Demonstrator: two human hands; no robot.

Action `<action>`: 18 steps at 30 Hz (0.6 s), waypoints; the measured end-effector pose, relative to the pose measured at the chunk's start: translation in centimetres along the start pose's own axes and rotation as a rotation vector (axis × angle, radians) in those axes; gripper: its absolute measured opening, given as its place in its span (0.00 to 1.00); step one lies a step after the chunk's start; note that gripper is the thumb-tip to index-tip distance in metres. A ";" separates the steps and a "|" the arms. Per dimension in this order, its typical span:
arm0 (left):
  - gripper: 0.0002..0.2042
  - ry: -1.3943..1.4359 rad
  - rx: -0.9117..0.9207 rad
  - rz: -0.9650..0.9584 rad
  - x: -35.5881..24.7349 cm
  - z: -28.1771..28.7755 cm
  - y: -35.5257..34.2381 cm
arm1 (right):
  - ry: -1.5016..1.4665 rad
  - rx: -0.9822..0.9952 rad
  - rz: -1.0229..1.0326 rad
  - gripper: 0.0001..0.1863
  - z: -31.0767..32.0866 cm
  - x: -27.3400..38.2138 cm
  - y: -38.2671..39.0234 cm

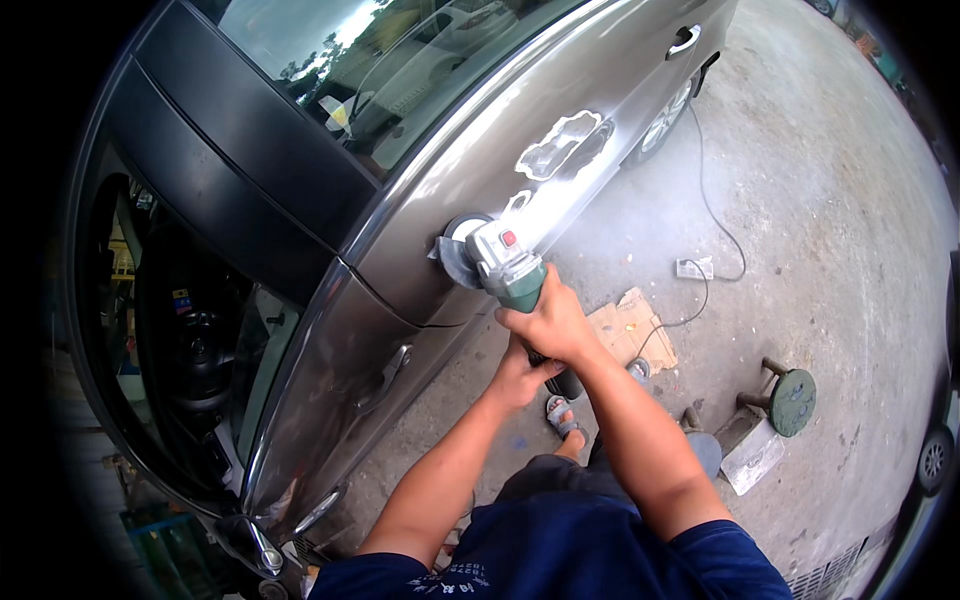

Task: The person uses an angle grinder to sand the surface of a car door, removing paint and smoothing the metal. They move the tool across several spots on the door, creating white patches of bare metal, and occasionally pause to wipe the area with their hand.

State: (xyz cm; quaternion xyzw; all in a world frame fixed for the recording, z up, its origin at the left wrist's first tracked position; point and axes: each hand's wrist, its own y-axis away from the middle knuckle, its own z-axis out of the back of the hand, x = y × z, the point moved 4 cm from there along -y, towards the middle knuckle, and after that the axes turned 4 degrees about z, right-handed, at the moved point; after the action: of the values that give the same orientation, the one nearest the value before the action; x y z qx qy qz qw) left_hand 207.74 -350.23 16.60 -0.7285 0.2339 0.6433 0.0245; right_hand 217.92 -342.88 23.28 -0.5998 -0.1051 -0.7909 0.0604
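Note:
My right hand (545, 325) grips the green body of an angle grinder (507, 255) with a silver head and red button. My left hand (522, 375) is closed on the grinder's rear part, just below my right one. The grinder's disc (465, 228), partly under a grey guard, is at the bronze-grey car door (390, 290); whether it touches the paint I cannot tell. Beyond it on the bodywork are pale-edged sanded patches (560, 145).
My feet in grey sandals (560, 415) stand on concrete (820, 230) beside cardboard (655, 345). A cord (740, 250) runs through a white power strip (694, 268). A green round stool (792, 402) and a metal box (755, 460) sit at right. Another vehicle's wheel (935, 460) shows at the right rim.

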 end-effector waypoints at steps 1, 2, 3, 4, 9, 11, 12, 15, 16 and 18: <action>0.33 -0.019 -0.009 -0.024 0.1 0.0 0.2 | 0.003 0.012 0.002 0.38 0.1 0.1 -0.1; 0.33 -0.037 -0.019 -0.048 0.5 -0.1 0.8 | 0.014 0.034 0.024 0.38 -0.3 0.4 0.3; 0.33 -0.057 -0.026 -0.073 0.9 -0.1 1.4 | 0.024 0.074 0.018 0.38 -1.0 -0.1 0.7; 0.33 -0.092 -0.054 -0.096 1.5 -0.2 1.5 | 0.025 0.085 0.023 0.38 -1.2 -0.5 0.9; 0.30 -0.019 -0.044 -0.098 0.6 -0.1 0.7 | 0.009 0.011 -0.003 0.38 -0.4 -0.1 0.4; 0.30 -0.014 0.009 -0.053 0.7 0.3 0.7 | 0.009 0.023 0.006 0.37 -0.4 0.2 0.3; 0.30 -0.021 0.001 -0.060 1.2 0.2 1.0 | 0.013 0.030 0.033 0.37 -0.9 0.1 0.6; 0.30 -0.003 -0.037 -0.052 2.1 0.0 2.3 | 0.050 0.119 0.037 0.38 -2.1 -0.7 1.3; 0.29 0.033 -0.057 -0.033 1.1 -0.5 2.2 | 0.038 0.091 0.029 0.38 -1.9 -0.6 1.2; 0.30 0.026 -0.031 -0.070 0.4 -0.3 1.7 | 0.016 0.039 0.015 0.38 -1.2 -0.1 0.9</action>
State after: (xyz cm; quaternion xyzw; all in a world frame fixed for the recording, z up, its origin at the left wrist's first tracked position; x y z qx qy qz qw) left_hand 207.42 -351.93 16.73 -0.7450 0.1984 0.6360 0.0328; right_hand 217.08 -344.04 22.94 -0.5931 -0.1156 -0.7929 0.0788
